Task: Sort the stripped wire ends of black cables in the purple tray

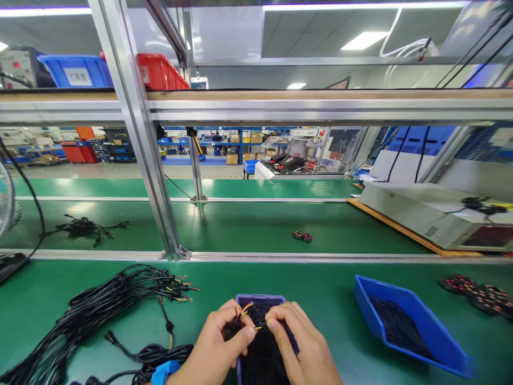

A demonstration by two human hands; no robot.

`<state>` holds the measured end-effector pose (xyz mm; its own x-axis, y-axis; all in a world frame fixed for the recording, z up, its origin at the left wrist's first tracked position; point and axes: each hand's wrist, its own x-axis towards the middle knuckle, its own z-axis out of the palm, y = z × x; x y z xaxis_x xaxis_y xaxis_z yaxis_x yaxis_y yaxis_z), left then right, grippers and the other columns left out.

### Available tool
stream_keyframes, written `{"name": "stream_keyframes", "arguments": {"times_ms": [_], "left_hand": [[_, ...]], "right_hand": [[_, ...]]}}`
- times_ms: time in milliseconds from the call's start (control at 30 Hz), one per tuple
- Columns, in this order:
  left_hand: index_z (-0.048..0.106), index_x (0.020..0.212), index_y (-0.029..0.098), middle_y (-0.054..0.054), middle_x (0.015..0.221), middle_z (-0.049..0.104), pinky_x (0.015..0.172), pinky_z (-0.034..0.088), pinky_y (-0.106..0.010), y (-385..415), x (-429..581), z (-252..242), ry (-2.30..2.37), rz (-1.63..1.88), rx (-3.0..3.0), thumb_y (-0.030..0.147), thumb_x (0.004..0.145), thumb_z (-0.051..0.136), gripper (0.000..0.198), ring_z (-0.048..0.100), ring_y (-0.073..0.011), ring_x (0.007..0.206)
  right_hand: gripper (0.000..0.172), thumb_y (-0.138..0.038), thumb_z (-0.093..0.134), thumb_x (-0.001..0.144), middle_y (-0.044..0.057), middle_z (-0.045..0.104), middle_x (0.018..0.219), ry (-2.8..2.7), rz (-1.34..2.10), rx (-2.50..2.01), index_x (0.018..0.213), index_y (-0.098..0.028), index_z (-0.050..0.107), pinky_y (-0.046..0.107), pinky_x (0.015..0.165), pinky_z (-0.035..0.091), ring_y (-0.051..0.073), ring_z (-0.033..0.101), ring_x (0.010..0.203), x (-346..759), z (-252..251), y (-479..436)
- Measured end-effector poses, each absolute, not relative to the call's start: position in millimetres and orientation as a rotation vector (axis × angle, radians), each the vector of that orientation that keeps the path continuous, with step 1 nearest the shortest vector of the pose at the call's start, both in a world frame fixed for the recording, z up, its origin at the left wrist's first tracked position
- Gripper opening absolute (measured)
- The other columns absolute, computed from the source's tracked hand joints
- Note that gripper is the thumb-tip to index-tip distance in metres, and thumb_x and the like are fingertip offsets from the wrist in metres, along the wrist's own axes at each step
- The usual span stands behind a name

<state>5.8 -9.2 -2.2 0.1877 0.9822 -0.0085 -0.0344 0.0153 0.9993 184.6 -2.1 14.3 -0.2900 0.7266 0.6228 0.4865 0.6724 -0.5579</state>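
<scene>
Wire ends (245, 309) with orange and yellow cores stand up between both hands, directly over a narrow purple tray (260, 298) packed with thin black wires (262, 358). The left hand (218, 342) pinches a small bunch at the tray's left edge, and the right hand (300, 342) pinches a thin wire at its right edge, with the two sets of fingertips almost touching. Left of the tray, looped black cable harnesses (100, 326) lie close by, near a blue wrist strap (166, 371). Right of it, a strip of green conveyor belt (328, 289) separates it from a tilted blue bin (417, 315). Beyond the tray runs an aluminium rail (320, 258).
</scene>
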Motion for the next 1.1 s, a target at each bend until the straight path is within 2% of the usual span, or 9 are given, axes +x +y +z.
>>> {"name": "stream_keyframes", "arguments": {"times_ms": [200,367,667,1100], "left_hand": [[0.063,0.072,0.015,0.003,0.062,0.052,0.038,0.035,-0.017,-9.5,8.5,2.7,1.041,1.116,1.156,0.062,0.072,0.075,0.049,0.042,-0.005,0.042],[0.059,0.074,0.017,0.006,0.049,0.051,0.037,0.028,-0.016,-8.1,6.4,-2.5,1.094,1.078,1.092,0.065,0.072,0.074,0.051,0.037,-0.0054,0.037],[0.058,0.071,0.017,0.006,0.056,0.046,0.04,0.029,-0.016,-10.4,7.3,5.6,1.107,1.057,1.14,0.068,0.069,0.073,0.054,0.041,-0.0072,0.046],[0.059,0.067,0.016,0.006,0.058,0.044,0.045,0.03,-0.019,-11.4,6.5,11.6,1.149,1.088,1.271,0.046,0.076,0.07,0.033,0.034,-0.007,0.047]], "right_hand": [[0.026,-0.024,0.041,0.105,0.0,0.067,0.079,-1.974,0.418,-0.94,0.085,-0.024,0.056,0.026,0.072,0.053,0.017,0.065,0.073,179.9,9.4,-3.9],[0.019,-0.021,0.046,0.102,0.001,0.07,0.087,-1.966,0.494,-0.93,0.093,-0.025,0.063,0.027,0.076,0.054,0.018,0.067,0.081,183.0,9.0,-2.9],[0.016,-0.014,0.051,0.098,0.002,0.07,0.088,-1.923,0.449,-0.868,0.095,-0.024,0.063,0.031,0.081,0.054,0.019,0.066,0.083,187.8,15.0,-3.4],[0.019,-0.011,0.05,0.097,0.002,0.069,0.086,-1.988,0.414,-0.865,0.092,-0.024,0.063,0.029,0.076,0.054,0.019,0.065,0.081,189.7,23.8,-5.1]]}}
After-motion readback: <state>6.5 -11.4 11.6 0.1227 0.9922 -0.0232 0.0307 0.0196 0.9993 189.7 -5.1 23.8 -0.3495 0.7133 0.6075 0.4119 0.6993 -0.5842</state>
